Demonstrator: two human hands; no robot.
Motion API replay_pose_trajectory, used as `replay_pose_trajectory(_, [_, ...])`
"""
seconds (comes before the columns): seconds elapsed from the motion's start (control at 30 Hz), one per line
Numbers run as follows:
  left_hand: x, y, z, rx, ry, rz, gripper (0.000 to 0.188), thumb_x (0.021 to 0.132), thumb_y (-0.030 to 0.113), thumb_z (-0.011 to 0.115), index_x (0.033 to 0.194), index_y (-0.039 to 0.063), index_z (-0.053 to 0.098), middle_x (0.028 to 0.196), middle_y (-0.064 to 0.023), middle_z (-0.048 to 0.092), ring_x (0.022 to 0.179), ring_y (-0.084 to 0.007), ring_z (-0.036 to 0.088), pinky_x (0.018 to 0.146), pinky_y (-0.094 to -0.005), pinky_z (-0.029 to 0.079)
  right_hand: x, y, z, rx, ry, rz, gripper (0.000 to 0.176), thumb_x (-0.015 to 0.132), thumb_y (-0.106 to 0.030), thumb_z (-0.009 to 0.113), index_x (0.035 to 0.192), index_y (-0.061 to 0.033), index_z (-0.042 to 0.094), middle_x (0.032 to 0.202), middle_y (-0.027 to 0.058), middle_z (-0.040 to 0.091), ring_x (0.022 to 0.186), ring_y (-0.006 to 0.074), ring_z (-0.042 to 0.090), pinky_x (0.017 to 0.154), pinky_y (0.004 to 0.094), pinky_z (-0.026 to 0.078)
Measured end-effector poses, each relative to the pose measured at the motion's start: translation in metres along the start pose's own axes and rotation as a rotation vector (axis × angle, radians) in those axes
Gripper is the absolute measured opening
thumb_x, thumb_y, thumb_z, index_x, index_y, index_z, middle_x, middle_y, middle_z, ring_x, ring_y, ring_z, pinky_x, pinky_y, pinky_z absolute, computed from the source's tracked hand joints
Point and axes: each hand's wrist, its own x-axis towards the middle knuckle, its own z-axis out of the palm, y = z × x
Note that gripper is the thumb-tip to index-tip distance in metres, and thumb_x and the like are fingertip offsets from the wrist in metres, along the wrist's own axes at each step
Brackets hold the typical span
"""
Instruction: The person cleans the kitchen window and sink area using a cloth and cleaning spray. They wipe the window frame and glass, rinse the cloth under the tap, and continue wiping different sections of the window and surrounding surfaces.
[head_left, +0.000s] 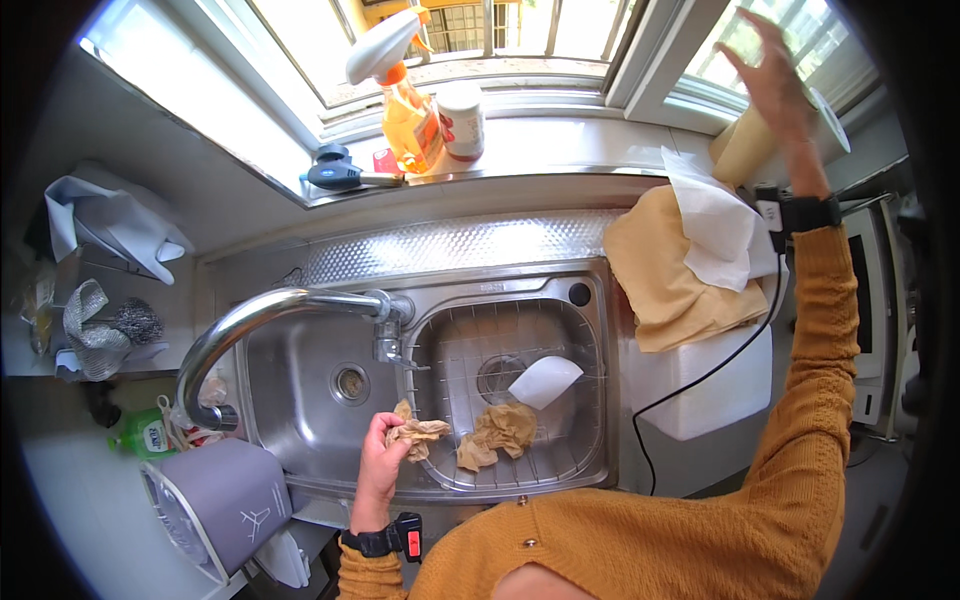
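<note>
My left hand (384, 450) grips a crumpled brown paper towel (417, 435) over the front rim between the two basins of a steel sink (300, 390). On the wire rack in the right basin lie another crumpled brown paper (504, 433) and a curved white piece (545, 381) of unclear material. My right hand (780, 90), slightly blurred, is raised at the upper right with fingers spread, in front of the window and by a brown paper roll (746, 146). Nothing shows between its fingers.
A chrome faucet (285, 304) arches over the left basin. An orange spray bottle (409, 120), a white canister (462, 124) and a black torch head (337, 172) stand or lie on the sill. Right of the sink, a tan cloth (675, 277) covers part of a white container (697, 390). A grey bin (225, 502) sits lower left.
</note>
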Motion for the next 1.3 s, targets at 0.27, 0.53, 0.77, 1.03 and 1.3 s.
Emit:
replay_pose_trajectory(0.27, [0.000,0.004,0.004,-0.013,-0.018,0.007,0.024,0.071,-0.003,0.049,0.094,0.005,0.046,0.088,-0.0022,0.049,0.080,-0.0085,0.048,0.072,-0.0211,0.041,0.003,-0.232,0.107,0.400,-0.633,0.036,0.084,0.065,-0.040,0.072,0.130,-0.0095,0.030,0.123,0.0211,0.041,0.112,0.0327,0.045,0.094,0.0385,0.038])
replay_pose_trajectory(0.53, [-0.009,0.005,-0.012,-0.055,0.023,0.017,0.024,0.070,-0.002,0.049,0.094,0.004,0.045,0.088,-0.0024,0.049,0.078,-0.0078,0.047,0.068,-0.0202,0.041,-0.003,-0.247,0.123,0.593,-0.742,0.216,0.050,0.066,-0.018,0.067,0.109,-0.0024,0.045,0.100,0.0190,0.055,0.086,0.0290,0.057,0.073,0.0367,0.047])
replay_pose_trajectory(0.77, [-0.004,0.015,-0.010,-0.076,-0.068,0.076,0.024,0.072,-0.002,0.049,0.094,0.004,0.045,0.090,-0.0026,0.049,0.082,-0.0082,0.047,0.075,-0.0219,0.040,-0.072,-0.214,0.077,0.449,-0.995,0.105,0.047,0.067,-0.021,0.066,0.104,0.0023,0.047,0.096,0.0178,0.051,0.090,0.0320,0.054,0.080,0.0374,0.046])
replay_pose_trajectory(1.03, [0.000,0.018,-0.009,-0.072,-0.092,0.087,0.023,0.073,-0.002,0.050,0.094,0.004,0.045,0.091,-0.0031,0.050,0.085,-0.0088,0.048,0.078,-0.0229,0.041,-0.121,-0.207,0.098,0.377,-1.055,0.092,0.047,0.067,-0.022,0.067,0.101,0.0001,0.044,0.102,0.0197,0.049,0.093,0.0342,0.053,0.081,0.0377,0.044])
replay_pose_trajectory(1.3, [-0.001,0.014,-0.019,-0.090,-0.048,0.085,0.024,0.072,-0.001,0.050,0.094,0.004,0.044,0.091,-0.0035,0.050,0.083,-0.0085,0.048,0.075,-0.0216,0.041,-0.032,-0.238,0.079,0.321,-0.454,-0.047,0.061,0.065,-0.025,0.072,0.115,-0.0020,0.044,0.118,0.0191,0.041,0.108,0.0334,0.043,0.084,0.0412,0.044])
